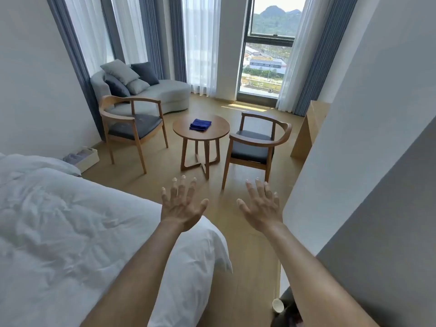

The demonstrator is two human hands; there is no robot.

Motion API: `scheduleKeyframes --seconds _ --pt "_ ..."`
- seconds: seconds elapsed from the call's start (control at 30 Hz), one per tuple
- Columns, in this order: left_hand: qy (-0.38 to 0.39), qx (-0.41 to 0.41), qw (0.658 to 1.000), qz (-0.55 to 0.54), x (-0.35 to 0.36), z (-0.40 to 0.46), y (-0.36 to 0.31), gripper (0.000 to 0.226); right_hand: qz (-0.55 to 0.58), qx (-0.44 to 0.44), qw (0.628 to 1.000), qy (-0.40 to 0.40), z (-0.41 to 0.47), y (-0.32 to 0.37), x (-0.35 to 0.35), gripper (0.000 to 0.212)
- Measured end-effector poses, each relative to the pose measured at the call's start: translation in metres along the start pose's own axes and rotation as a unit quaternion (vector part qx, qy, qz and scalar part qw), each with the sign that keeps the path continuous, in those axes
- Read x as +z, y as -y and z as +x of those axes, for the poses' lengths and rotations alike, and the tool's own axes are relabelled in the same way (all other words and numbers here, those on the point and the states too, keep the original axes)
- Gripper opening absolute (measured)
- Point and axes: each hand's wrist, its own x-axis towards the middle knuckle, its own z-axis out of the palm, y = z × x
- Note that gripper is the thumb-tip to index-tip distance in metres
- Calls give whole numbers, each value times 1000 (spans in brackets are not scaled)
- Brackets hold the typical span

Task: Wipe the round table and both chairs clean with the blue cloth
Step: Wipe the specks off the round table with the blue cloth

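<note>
Two hands raised, fingers spread, holding nothing: left hand over white duvet edge, right hand beside wall corner. Beyond open floor: left armchair, folded blue cloth on round table, right armchair.

Smooth matt wood round table and chair frames; soft blue cloth; crumpled white cloth duvet; wood-look floor

A white bed fills the lower left. A grey sofa with cushions stands under curtains. A white box sits by the wall.
</note>
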Motion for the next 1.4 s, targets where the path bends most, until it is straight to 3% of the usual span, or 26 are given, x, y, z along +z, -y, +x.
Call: scheduleKeyframes --seconds 0.63,1.03,1.4 --pt "-21 -49 998 33 48 289 -58 76 -21 -42 999 17 309 -95 40 66" --pt "-8 -122 992 21 96 518 -24 78 -47 -86 994 53 544 -98 97 66" --pt "19 -151 988 31 105 707 29 80 -45 -125 989 59 749 -52 118 66"
